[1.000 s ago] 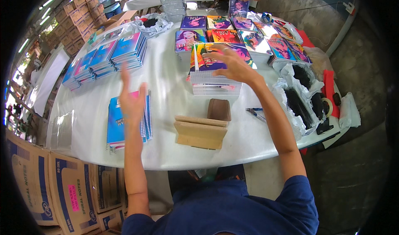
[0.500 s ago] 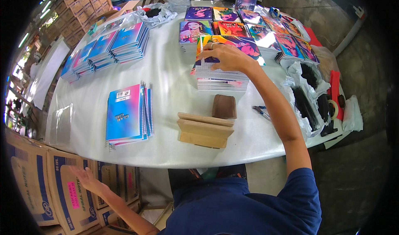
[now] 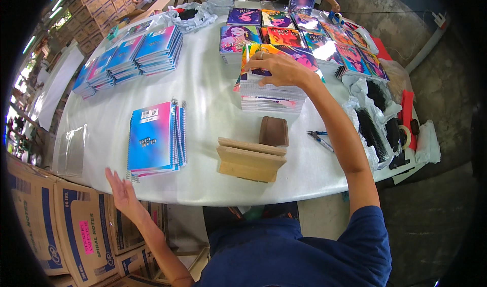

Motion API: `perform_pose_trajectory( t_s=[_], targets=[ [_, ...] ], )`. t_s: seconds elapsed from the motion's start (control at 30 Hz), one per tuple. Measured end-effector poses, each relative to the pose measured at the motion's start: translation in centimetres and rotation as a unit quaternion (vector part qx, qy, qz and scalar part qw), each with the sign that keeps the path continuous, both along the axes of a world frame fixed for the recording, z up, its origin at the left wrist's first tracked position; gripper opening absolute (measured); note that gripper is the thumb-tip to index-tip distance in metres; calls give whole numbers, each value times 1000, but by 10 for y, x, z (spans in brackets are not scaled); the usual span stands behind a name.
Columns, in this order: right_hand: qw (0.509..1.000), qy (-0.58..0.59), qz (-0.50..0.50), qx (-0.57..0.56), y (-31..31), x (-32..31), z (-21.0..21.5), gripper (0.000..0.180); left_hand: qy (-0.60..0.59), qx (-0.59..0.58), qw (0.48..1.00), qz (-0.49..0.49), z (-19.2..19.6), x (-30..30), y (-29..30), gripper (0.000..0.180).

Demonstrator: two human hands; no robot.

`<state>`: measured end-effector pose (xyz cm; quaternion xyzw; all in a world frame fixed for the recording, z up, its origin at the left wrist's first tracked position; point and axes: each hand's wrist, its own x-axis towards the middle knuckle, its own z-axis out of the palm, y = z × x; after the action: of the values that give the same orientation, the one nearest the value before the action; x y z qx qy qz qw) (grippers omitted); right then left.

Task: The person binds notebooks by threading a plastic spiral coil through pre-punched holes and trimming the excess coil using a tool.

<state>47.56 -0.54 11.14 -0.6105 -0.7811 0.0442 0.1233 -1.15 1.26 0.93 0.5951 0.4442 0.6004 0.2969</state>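
My right hand (image 3: 281, 70) lies over a stack of colourful spiral notebooks (image 3: 271, 100), its fingers and thumb curled on the top notebook near its left side. Some of the fingertips' contact is hidden. My left hand (image 3: 123, 195) is open and empty, fingers extended, at the table's front left edge. Just beyond it lies a fanned pile of blue and pink spiral notebooks (image 3: 152, 140), wire bindings facing right. Between the two piles and my body sit a brown block-like object (image 3: 274, 131) and folded cardboard pieces (image 3: 251, 160).
Blue notebook stacks (image 3: 157, 46) stand back left; rows of colourful notebooks (image 3: 284, 36) fill the back right. Pliers (image 3: 321, 140), plastic-wrapped black wire coils (image 3: 373, 135) and tape (image 3: 405, 136) lie right. Cartons (image 3: 83, 231) stand below left. Two people are at the far side.
My left hand has risen from over the cartons to the table's front edge, near the blue notebooks. My right hand stays on the colourful stack. A far person's arm now reaches out over the table.
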Motion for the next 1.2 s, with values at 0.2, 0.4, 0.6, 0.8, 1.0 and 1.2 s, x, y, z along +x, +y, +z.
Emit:
perform_pose_trajectory(
  t_s=[0.2, 0.4, 0.6, 0.8, 1.0, 1.2],
  targets=[
    [999, -43, 4, -20, 0, 2, 5, 53, -1, 54, 988, -144, 45, 80, 17, 56],
    [999, -38, 21, -26, 4, 7, 11, 53, 140, 115, 947, -265, 59, 148, 35, 57],
    [999, -12, 28, -35, 7, 10, 11, 53, 199, 60, 888, -411, 39, 247, 71, 58],
    [999, -15, 17, -23, 3, 10, 11, 51, 142, -183, 865, -444, 36, 307, 87, 56],
    [999, 12, 11, -30, 5, 9, 12, 50, 71, -211, 868, -443, 18, 321, 88, 57],
    [999, 27, 23, -10, 6, 15, 5, 50, 4, -341, 836, -430, 25, 320, 78, 58]
  ],
)
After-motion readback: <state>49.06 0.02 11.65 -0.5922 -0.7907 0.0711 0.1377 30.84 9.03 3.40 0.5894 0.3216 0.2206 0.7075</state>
